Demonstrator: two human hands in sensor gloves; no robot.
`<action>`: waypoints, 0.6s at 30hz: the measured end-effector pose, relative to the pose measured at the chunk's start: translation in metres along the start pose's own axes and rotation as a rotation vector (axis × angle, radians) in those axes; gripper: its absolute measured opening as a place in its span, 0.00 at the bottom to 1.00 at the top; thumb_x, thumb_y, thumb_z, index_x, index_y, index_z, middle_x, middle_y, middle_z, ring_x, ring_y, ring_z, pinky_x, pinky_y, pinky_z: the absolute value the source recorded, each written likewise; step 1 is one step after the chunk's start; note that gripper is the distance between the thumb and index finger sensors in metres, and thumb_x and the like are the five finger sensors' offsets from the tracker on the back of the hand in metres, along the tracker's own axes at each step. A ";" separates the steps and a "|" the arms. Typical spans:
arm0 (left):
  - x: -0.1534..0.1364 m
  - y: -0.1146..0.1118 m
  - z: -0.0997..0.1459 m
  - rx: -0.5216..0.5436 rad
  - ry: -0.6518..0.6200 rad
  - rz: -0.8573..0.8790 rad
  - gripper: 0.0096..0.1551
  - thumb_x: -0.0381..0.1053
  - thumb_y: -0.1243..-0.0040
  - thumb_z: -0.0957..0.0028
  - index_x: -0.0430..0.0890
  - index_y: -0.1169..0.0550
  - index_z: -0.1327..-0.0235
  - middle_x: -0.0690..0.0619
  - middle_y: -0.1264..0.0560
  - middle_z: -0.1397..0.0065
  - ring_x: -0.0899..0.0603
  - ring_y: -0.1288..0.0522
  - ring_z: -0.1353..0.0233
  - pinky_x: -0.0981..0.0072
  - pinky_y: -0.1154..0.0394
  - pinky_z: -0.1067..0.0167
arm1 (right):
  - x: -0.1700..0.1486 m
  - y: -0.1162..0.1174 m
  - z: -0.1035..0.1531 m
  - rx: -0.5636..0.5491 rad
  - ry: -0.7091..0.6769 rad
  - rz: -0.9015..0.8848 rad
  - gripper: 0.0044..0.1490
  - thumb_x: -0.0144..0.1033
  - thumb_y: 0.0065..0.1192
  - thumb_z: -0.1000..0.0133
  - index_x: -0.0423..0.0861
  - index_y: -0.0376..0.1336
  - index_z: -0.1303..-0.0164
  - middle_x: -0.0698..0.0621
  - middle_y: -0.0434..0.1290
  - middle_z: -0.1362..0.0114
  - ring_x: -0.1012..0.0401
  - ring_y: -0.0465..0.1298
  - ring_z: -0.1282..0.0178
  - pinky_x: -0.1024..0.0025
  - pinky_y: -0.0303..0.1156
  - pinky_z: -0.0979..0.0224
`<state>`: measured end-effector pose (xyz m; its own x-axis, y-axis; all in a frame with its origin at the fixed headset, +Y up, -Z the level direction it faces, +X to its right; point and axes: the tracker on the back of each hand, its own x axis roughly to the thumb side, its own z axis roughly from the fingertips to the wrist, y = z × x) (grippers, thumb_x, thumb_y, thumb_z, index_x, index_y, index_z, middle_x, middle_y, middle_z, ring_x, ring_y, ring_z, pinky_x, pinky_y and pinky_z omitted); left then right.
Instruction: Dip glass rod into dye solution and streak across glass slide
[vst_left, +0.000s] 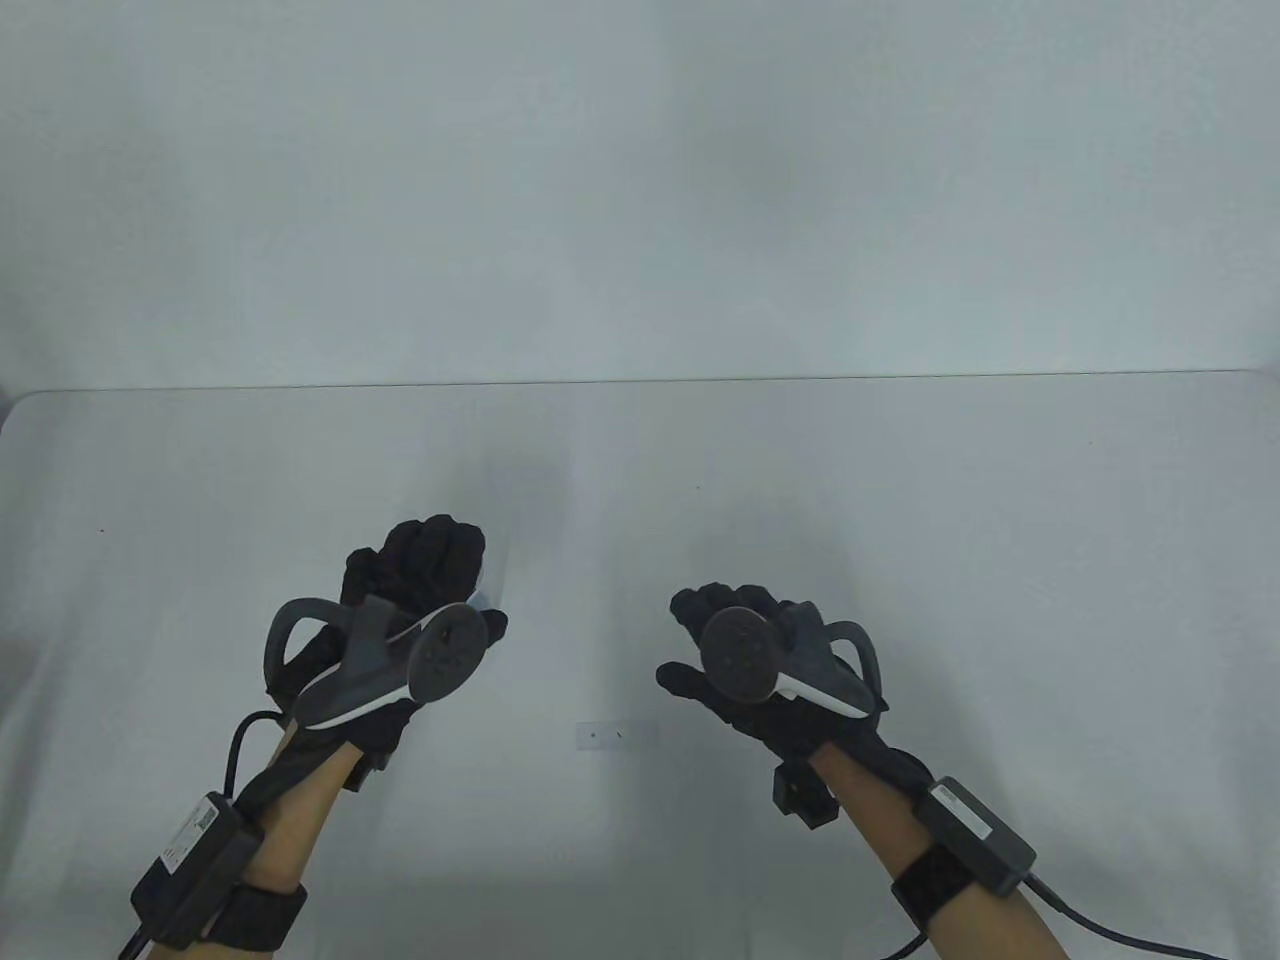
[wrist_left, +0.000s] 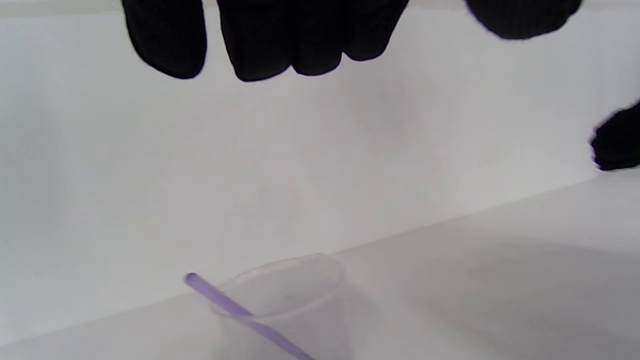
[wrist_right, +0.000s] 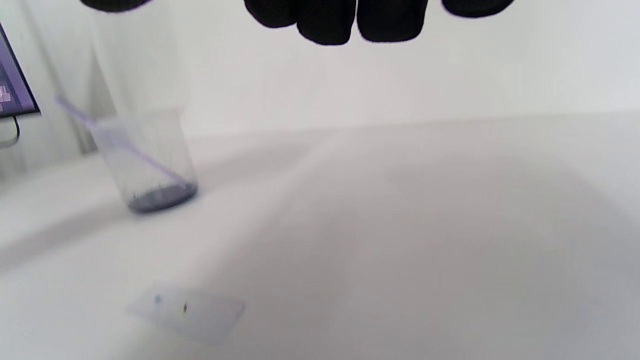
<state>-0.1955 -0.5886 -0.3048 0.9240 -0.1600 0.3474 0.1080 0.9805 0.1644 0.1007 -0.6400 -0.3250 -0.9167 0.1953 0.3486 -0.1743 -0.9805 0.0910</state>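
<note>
The rod (wrist_right: 120, 145) leans in the dye cup (wrist_right: 150, 165), slide (wrist_right: 187, 310) faintly spotted, left hand (vst_left: 400, 620) and right hand (vst_left: 750, 660) loosely curled, gripping nothing, streaking seemingly undone.

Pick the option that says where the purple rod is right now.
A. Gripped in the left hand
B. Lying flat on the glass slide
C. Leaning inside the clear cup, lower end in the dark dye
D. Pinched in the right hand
C: in the right wrist view the rod leans inside the clear cup, its lower end in the dark dye; neither hand touches it, and the slide lies apart.
</note>
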 end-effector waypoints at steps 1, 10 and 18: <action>0.004 -0.002 0.005 0.013 -0.015 0.025 0.51 0.68 0.56 0.43 0.41 0.46 0.13 0.37 0.45 0.11 0.28 0.42 0.14 0.30 0.38 0.25 | -0.006 -0.008 0.009 -0.031 0.007 -0.009 0.54 0.71 0.40 0.45 0.50 0.43 0.14 0.48 0.51 0.09 0.40 0.53 0.10 0.31 0.52 0.19; 0.023 -0.038 0.023 0.027 -0.066 0.117 0.57 0.71 0.59 0.44 0.38 0.56 0.13 0.33 0.58 0.11 0.24 0.58 0.14 0.31 0.49 0.22 | -0.043 -0.003 0.052 -0.093 0.044 0.026 0.59 0.75 0.34 0.47 0.49 0.35 0.14 0.48 0.38 0.07 0.36 0.40 0.10 0.28 0.43 0.19; 0.029 -0.068 0.027 -0.049 -0.077 0.100 0.57 0.71 0.59 0.44 0.38 0.56 0.14 0.32 0.59 0.12 0.23 0.59 0.15 0.30 0.50 0.23 | -0.057 0.019 0.056 -0.056 0.064 0.048 0.59 0.76 0.33 0.48 0.50 0.34 0.14 0.48 0.37 0.07 0.37 0.39 0.10 0.28 0.42 0.19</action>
<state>-0.1858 -0.6633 -0.2809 0.9004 -0.0681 0.4296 0.0367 0.9960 0.0809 0.1703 -0.6686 -0.2907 -0.9453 0.1476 0.2908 -0.1474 -0.9888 0.0229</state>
